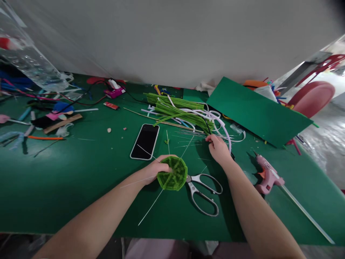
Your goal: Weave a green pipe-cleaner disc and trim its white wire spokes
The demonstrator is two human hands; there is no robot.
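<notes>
My left hand (160, 168) grips a green woven piece (175, 181) made of fuzzy pipe cleaners, round like a small bowl, thumb pressed inside it. Several thin bare wires (151, 208) stick out around its rim. My right hand (219, 148) reaches to the near end of a bundle of green pipe cleaners (183, 114), fingertips drawn together there; whatever lies between them is too small to make out. Loose thin wires (188, 141) lie beside those fingers. Scissors (205, 194) with grey handles rest right of the woven piece, their blades hidden behind it.
A phone (145, 141) lies left of centre. To the right are a pink glue gun (266, 176) with a long glue stick and a tilted green board (256, 108). Craft scraps (54, 117), a lighter (111, 105) and a plastic bag (32, 57) occupy the left; a wall (167, 43) stands behind.
</notes>
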